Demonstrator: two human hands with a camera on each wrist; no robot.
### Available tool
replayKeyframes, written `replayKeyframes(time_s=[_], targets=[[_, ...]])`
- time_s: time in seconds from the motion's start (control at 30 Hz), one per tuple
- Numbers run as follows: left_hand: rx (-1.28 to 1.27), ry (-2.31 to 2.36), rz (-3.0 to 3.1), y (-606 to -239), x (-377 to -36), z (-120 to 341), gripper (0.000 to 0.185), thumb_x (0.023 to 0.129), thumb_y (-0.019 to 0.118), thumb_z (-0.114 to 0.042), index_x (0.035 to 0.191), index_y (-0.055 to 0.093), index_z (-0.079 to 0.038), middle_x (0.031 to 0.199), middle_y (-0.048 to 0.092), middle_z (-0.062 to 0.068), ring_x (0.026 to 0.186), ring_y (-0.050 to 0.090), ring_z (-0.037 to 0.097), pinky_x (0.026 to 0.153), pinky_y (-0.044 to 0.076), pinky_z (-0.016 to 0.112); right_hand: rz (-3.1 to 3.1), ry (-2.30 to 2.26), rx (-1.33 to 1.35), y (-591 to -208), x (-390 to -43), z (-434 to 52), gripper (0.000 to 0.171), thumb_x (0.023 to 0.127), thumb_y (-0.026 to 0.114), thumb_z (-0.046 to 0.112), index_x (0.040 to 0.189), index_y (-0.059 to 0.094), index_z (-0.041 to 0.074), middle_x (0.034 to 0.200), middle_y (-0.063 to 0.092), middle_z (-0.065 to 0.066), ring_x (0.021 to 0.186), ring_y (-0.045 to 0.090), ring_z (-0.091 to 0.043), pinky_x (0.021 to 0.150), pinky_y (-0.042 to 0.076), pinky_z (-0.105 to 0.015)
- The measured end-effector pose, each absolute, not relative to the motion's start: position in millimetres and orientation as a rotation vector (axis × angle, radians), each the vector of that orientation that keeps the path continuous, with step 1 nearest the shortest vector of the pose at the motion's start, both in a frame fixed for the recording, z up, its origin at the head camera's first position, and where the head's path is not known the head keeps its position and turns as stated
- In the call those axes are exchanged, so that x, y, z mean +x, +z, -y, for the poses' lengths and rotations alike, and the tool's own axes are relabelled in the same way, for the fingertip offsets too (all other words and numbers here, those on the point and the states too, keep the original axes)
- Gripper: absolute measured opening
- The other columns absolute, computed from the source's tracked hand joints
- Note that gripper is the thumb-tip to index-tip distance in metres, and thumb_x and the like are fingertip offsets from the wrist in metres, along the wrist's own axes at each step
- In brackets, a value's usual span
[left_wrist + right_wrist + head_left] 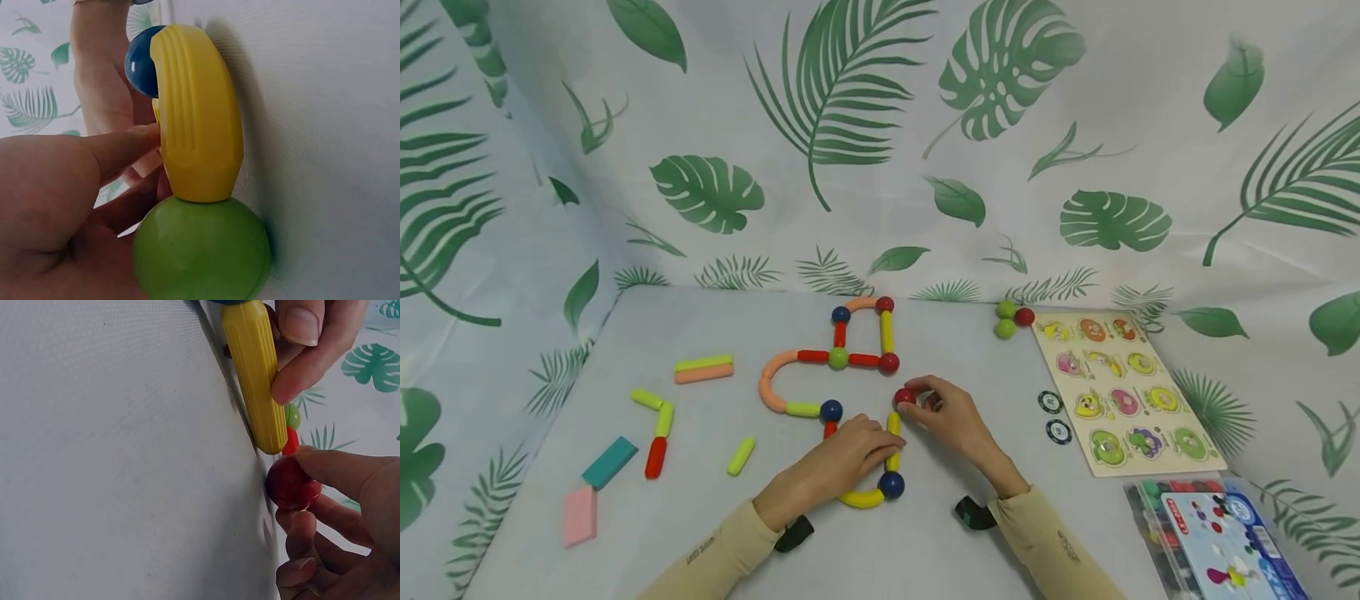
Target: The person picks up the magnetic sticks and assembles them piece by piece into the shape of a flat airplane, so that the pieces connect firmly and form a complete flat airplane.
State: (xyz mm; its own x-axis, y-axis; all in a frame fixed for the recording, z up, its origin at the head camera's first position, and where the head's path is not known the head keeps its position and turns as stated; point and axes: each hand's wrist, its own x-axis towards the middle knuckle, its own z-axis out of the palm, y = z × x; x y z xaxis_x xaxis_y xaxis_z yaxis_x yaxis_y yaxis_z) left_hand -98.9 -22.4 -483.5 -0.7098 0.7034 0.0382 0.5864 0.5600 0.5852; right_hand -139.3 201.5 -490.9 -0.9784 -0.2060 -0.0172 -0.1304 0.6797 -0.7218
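Observation:
My right hand (951,421) pinches a red ball (904,396) between thumb and fingers, at the upper end of a straight yellow rod (892,427). In the right wrist view the ball (290,484) sits just by the rod's free tip (270,440). My left hand (842,454) holds that rod by its side. At the rod's lower end is a dark blue ball (891,485), joined to a curved yellow rod (861,499). A green ball (203,250) meets this curve's other end in the left wrist view; my left hand hides it from the head view.
A chain of rods and balls (838,358) extends behind my hands. Loose rods (703,369), a teal block (610,462) and a pink block (580,517) lie left. Rightward are spare balls (1005,328), two round chips (1050,402), a fruit board (1075,433) and a box (1217,533).

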Motion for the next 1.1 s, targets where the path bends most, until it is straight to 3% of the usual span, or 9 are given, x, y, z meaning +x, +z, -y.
replayKeyframes(time_s=[1.1], targets=[[1.109,0.810,-2.622,-480.1,-96.9,26.0,0.029,0.106,0.055,-0.025,0.129,0.070,-0.016,0.113,0.070,-0.004,0.102,0.052,0.012,0.091,0.047,0.021,-2.680,-1.205,-0.283,-489.2,-140.0,-195.1,0.039,0.094,0.071,0.044,0.123,0.069,0.018,0.106,0.071,0.001,0.085,0.061,-0.016,0.067,0.052,-0.025]])
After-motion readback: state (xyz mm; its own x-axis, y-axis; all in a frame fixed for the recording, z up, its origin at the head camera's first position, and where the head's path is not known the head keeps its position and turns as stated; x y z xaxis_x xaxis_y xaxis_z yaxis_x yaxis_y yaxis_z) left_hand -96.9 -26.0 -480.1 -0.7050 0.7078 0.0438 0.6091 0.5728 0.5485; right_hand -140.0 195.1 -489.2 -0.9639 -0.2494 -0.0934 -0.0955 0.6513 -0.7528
